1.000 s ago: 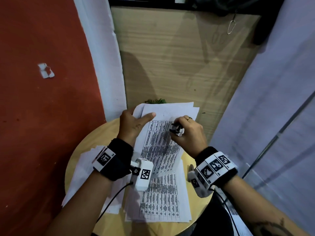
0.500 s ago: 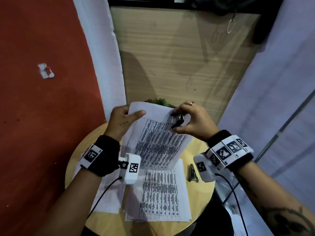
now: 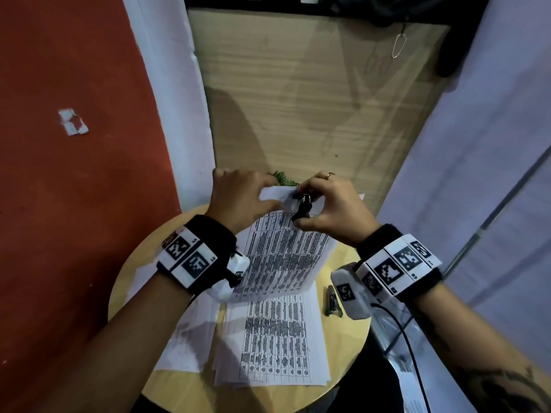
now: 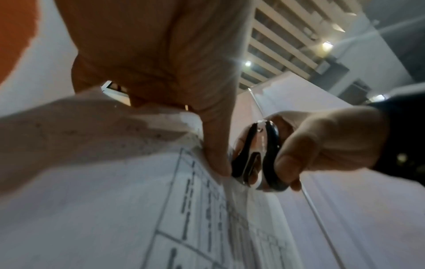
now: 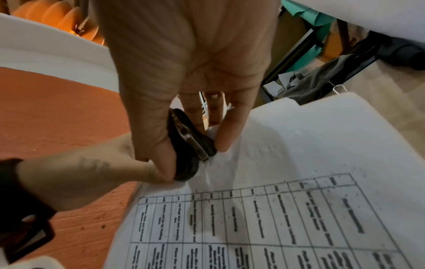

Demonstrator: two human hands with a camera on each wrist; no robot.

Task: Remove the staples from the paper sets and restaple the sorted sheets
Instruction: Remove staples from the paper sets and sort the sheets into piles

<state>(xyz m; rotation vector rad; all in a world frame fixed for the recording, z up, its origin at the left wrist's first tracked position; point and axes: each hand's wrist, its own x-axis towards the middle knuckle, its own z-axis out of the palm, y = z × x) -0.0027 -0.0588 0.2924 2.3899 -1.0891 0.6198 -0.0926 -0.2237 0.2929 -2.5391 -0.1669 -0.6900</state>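
I hold a printed paper set (image 3: 283, 251) tilted up above the round table (image 3: 131, 281). My left hand (image 3: 262, 201) pinches its top edge, thumb (image 4: 214, 145) on the front. My right hand (image 3: 301, 213) grips a black and chrome staple remover (image 3: 302, 207) between thumb and fingers. The staple remover (image 5: 190, 143) bites the top margin of the paper set (image 5: 299, 163), right beside my left hand (image 5: 80, 174). In the left wrist view the staple remover (image 4: 257, 156) sits squeezed in my right hand (image 4: 322, 145). The staple itself is hidden.
Below the lifted set, a stack of printed sheets (image 3: 274, 338) lies on the table, with more loose sheets (image 3: 185, 332) to its left. A small stapler (image 3: 334, 299) lies near the table's right edge. A green plant (image 3: 283, 177) peeks out behind my hands.
The paper set has been lifted off the table and tilted up. My left hand slid from the set's left side to the top edge, close to the staple remover in my right hand.
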